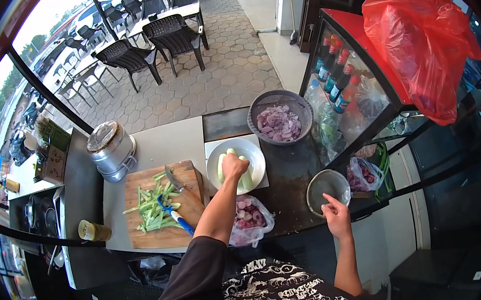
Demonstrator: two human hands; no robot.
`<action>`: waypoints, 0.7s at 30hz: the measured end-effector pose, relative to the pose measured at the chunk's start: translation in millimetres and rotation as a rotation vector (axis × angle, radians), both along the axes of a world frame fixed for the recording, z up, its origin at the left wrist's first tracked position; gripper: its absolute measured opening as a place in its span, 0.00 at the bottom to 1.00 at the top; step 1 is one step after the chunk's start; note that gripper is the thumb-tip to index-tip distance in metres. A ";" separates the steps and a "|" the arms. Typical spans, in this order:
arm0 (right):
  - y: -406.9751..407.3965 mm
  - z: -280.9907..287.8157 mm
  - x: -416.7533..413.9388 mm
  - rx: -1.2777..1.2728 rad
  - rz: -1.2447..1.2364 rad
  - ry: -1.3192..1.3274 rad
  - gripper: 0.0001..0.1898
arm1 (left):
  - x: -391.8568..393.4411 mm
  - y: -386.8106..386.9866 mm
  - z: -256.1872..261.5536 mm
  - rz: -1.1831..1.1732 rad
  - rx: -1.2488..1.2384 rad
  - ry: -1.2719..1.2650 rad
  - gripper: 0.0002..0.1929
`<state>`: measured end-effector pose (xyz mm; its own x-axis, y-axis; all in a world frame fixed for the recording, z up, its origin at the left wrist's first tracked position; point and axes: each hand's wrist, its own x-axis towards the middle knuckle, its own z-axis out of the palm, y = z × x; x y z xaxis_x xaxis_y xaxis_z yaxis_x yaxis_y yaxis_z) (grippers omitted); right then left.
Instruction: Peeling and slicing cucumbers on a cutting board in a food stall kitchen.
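My left hand [234,167] reaches into a white bowl [260,165] and is on peeled cucumbers [247,179]; its fingertips are partly hidden. My right hand [337,216] is at the near rim of a round metal bowl [329,190], index finger extended over it. Left of the white bowl, a wooden cutting board [141,242] carries green peelings [152,208], a knife [178,182] and a blue-handled peeler [177,216]. A plastic bag of sliced red onions [249,218] lies by my left forearm. Behind, a mesh basket [255,127] holds sliced onions [279,123].
A metal pot [112,151] stands at the back left, and a jar [94,230] lies near the left edge. The glass display case [347,87] rises at the right under a red plastic bag [423,45]. Another bag of onions [362,174] sits beside the metal bowl.
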<state>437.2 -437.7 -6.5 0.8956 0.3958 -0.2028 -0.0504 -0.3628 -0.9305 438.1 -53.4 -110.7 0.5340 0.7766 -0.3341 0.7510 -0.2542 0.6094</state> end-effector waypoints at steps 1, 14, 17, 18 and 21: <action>-7.8 -5.3 6.4 -0.004 0.004 0.006 0.22 | 5.2 -5.4 0.6 0.004 -0.004 0.006 0.26; 91.6 -14.9 11.7 -0.028 0.447 -0.006 0.21 | -104.1 -78.7 150.4 -0.343 -0.002 -0.330 0.22; 144.7 -16.6 -14.2 0.003 0.655 -0.016 0.21 | -187.5 -72.3 153.4 -0.015 -0.032 -0.483 0.15; 163.7 -18.1 -22.9 0.029 0.709 -0.108 0.21 | -209.8 -66.0 151.0 0.089 0.102 -0.482 0.13; 218.8 -7.2 -54.1 0.070 0.779 -0.260 0.22 | -265.3 -47.1 144.5 0.288 0.389 -0.179 0.17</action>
